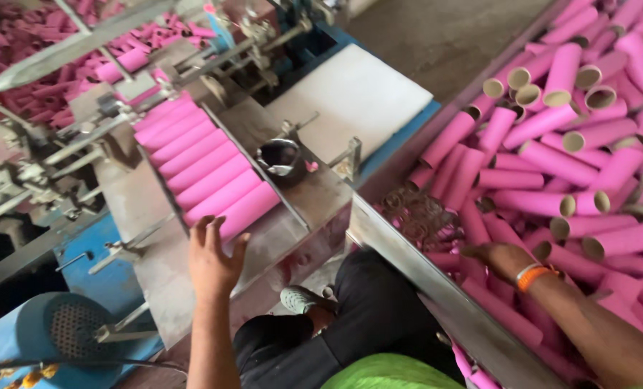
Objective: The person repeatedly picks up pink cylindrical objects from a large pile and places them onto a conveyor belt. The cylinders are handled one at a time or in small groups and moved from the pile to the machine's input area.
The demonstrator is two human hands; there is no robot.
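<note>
Green shirt nearest; concrete floor, metal feed tray, possibly greasy.

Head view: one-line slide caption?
Left hand steadies pink tubes on the machine tray; right hand reaches into the loose tube pile.

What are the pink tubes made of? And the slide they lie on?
The pink tubes look like cardboard with matt pink paper outside: loose ones in the pile show hollow, tan, thick-walled ends. The sloping tray seems bare metal, grey and dully shiny with worn patches. The left hand touches the lowest tube.
</note>
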